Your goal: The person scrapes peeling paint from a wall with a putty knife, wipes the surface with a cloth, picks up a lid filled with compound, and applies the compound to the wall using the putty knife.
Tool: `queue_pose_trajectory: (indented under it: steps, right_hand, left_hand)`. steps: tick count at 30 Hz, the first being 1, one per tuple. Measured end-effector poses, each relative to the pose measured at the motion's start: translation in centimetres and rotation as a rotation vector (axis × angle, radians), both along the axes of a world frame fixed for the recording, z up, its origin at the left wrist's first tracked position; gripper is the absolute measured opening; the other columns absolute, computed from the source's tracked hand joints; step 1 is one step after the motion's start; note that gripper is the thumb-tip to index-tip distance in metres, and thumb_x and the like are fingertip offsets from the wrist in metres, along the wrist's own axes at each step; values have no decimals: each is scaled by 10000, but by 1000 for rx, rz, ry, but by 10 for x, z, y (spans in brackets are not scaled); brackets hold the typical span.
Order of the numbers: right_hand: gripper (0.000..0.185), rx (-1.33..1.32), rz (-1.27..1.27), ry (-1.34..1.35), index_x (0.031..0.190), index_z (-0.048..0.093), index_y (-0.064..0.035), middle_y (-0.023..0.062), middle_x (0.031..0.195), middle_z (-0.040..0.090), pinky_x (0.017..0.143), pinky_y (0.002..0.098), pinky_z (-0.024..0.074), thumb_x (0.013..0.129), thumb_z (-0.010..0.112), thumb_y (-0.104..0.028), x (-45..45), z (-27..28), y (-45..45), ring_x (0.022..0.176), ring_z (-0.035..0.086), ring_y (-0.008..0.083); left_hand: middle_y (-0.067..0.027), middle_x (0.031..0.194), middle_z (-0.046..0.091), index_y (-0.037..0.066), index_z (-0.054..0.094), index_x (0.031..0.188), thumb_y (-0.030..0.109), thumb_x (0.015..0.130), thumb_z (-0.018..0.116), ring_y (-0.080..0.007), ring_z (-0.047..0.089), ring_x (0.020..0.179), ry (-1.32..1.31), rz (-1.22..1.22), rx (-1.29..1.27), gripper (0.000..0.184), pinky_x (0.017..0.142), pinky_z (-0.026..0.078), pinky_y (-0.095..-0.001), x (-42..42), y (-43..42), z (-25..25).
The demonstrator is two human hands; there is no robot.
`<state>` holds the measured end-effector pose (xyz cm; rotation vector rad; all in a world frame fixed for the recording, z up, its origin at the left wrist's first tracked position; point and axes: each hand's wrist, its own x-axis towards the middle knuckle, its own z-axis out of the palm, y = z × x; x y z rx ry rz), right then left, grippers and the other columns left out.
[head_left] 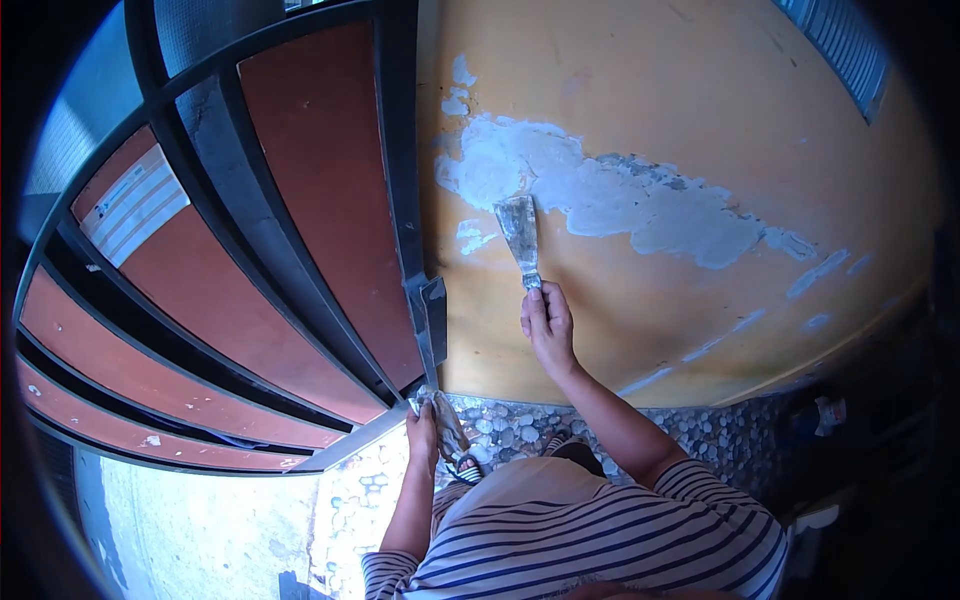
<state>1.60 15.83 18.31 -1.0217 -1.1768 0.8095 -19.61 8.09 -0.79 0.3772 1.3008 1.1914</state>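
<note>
My right hand (549, 322) is closed around the handle of a putty knife (518, 232), its wide blade pointing up and smeared with grey-white filler. The blade's tip lies at the lower edge of a white filler patch (650, 205) on the yellow-orange wall (620, 320); whether it presses on the surface, I cannot tell. Lower down, beside the gate's bottom corner, my left hand (422, 432) grips a crumpled greyish-white thing (450, 425), perhaps a bag or cloth. Its contents, if any, are hidden.
A gate with reddish-brown panels (320, 130) and dark metal bars stands on the left, its post (398, 150) close to the wall. Pebbled ground (520, 425) runs along the wall's foot. Smaller filler spots (475, 236) dot the wall, and a louvred opening (840, 50) is at upper right.
</note>
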Motion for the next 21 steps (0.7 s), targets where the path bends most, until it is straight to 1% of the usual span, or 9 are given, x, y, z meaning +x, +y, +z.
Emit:
queue_pose_trajectory:
  steps: [4, 8, 10, 12, 14, 15, 16, 18, 21]
  right_hand:
    - [156, -58, 4, -23, 1022, 472, -38, -22, 698, 451, 489, 216, 363, 1029, 462, -193, 7, -17, -7, 561, 417, 42]
    - [149, -84, 8, -16, 1022, 470, -38, -24, 697, 447, 500, 213, 367, 1030, 459, -187, 12, -11, 7, 571, 419, 42]
    - [140, 49, -4, -80, 1017, 468, -37, -27, 694, 441, 508, 211, 367, 1030, 451, -175, 7, 4, 19, 574, 409, 40]
    - [133, 54, 1, -79, 1025, 462, -34, -6, 698, 473, 522, 223, 394, 1032, 436, -164, 2, 6, 23, 580, 453, 56]
    - [148, 78, -5, -200, 1050, 450, -29, 24, 710, 515, 534, 241, 425, 1035, 420, -173, -6, 12, 20, 587, 507, 82]
    - [169, 34, 20, -231, 1063, 433, -42, 27, 754, 508, 496, 206, 394, 1049, 390, -205, -5, 3, 16, 581, 500, 64]
    - [169, 37, 24, -233, 1063, 433, -42, 27, 754, 508, 496, 206, 394, 1049, 390, -205, -3, -9, 13, 581, 500, 64]
    - [185, -107, 20, -205, 1075, 428, -24, 29, 707, 526, 531, 261, 436, 1038, 411, -204, 3, -25, 7, 569, 518, 94]
    - [174, -103, -12, -252, 1062, 435, -37, 15, 672, 501, 507, 274, 410, 1033, 423, -209, 10, -30, 15, 549, 484, 84]
  left_hand:
    - [-69, 1026, 635, 22, 557, 1133, 184, 978, 529, -154, 591, 884, -23, 14, 80, 226, 807, 484, -305, -10, 7, -22]
    - [-71, 1054, 632, 15, 562, 1144, 184, 977, 532, -155, 590, 917, -50, 52, 25, 240, 833, 477, -310, -6, 7, -23]
    - [-72, 1056, 631, 9, 560, 1155, 183, 978, 529, -155, 588, 933, -32, 40, 6, 251, 839, 474, -310, -5, 4, -29]
    - [-71, 1060, 631, 5, 556, 1167, 180, 980, 525, -155, 588, 943, -41, 3, -1, 258, 838, 474, -307, -3, 0, -33]
    - [-73, 1063, 631, 1, 553, 1178, 176, 980, 520, -158, 589, 950, -63, 4, -11, 266, 840, 474, -307, -3, -5, -35]
    - [-74, 1063, 632, 0, 552, 1181, 175, 981, 519, -159, 589, 948, -70, 36, -16, 268, 840, 475, -305, -3, -6, -33]
    - [-75, 1062, 632, -2, 551, 1183, 175, 981, 518, -160, 589, 947, -77, 70, -22, 270, 840, 475, -302, -3, -8, -33]
    - [-80, 1059, 632, -6, 553, 1176, 173, 980, 518, -164, 594, 939, -68, 91, -23, 267, 833, 479, -299, -6, -10, -31]
    - [-81, 1069, 633, -6, 560, 1170, 153, 983, 506, -163, 599, 936, -55, 107, 4, 252, 835, 484, -296, -11, -16, -25]
